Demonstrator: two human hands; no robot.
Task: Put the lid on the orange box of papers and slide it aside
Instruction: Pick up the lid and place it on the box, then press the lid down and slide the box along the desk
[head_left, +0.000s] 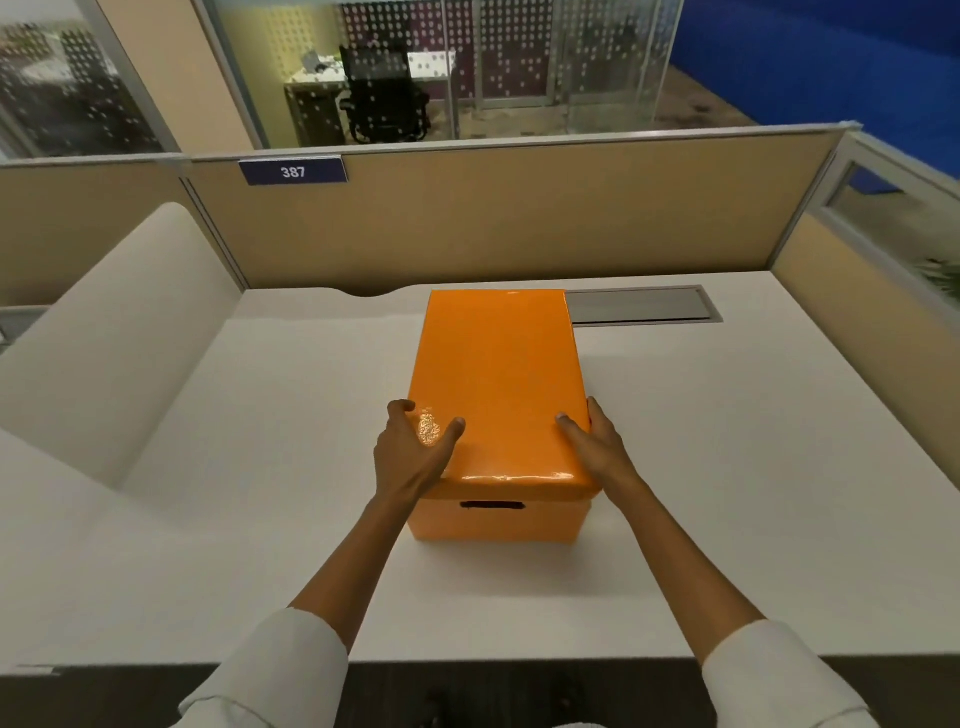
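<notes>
An orange box (498, 522) stands in the middle of the white desk (727, 493), its glossy orange lid (498, 379) resting on top and covering it. A dark handle slot shows in the box's near face. The papers inside are hidden. My left hand (413, 449) grips the lid's near left corner, thumb on top and fingers curled over the left edge. My right hand (597, 441) clasps the lid's near right edge, thumb on top, fingers down the side.
Beige partition walls (519, 218) close off the desk at the back and right, with a blue "387" plate (292, 171). A grey cable hatch (641, 304) lies behind the box at right. A white curved panel (104, 338) rises at the left.
</notes>
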